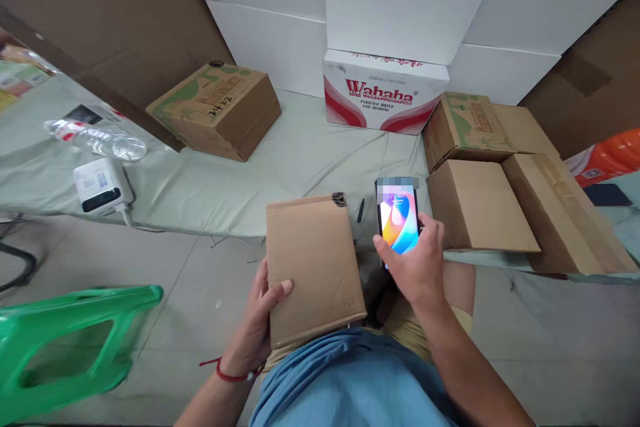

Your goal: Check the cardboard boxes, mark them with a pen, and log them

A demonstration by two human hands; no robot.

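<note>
My left hand (263, 307) grips the left side of a flat brown cardboard box (313, 260), thumb on its top face and the other fingers out of sight beneath. The box rests near my lap, its far end at the table edge, and a dark mark shows on its far right corner. My right hand (417, 260) is closed around the lower part of a smartphone (399, 217) with a lit, colourful screen. Between box and phone, a small black pen-like item (361, 211) lies on the cloth.
A white Wahaha carton (383, 93) stands against the back panel. Cardboard boxes (215, 110) sit at left and several more (487, 203) at right. A white power bank (103, 185) and plastic bottle (110, 142) lie left on the cloth. A green stool (80, 310) stands on the floor.
</note>
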